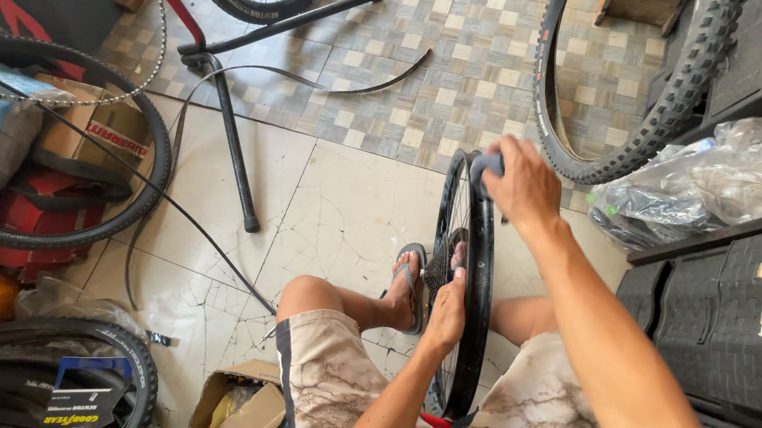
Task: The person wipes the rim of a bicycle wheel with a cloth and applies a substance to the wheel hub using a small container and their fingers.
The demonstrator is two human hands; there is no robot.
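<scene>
Cracked tile floor [335,200]; my left hand [446,311] grips the rim [484,282], right hand [524,184] pinches a grey rag [485,166]; wheel might roll off, only propped between my knees.

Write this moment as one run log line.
left hand: grips bare wheel rim | right hand: presses grey cloth on rim top | rim upright between knees

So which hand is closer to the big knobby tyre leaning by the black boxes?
The right hand. It grips the top of the bare wheel rim, just beside the knobby tyre. The left hand holds the rim's middle, lower down and farther away.
</scene>
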